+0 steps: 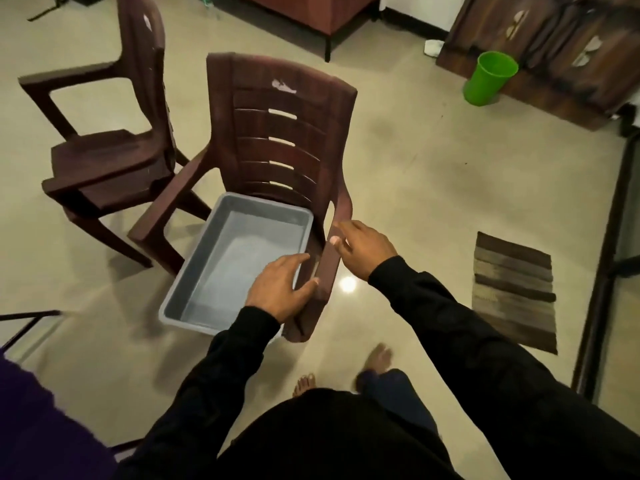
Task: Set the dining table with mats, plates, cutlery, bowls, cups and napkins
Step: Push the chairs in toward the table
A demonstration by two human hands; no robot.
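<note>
The empty grey tub [239, 261], lying on the seat of the brown plastic chair [277, 133], is judged light, rigid and smooth-walled, best gripped at opposite rims; its near rim is touched by the left hand [280, 289], fingers relaxed, while the chair's armrest is lightly held by the right hand [363, 251].
</note>
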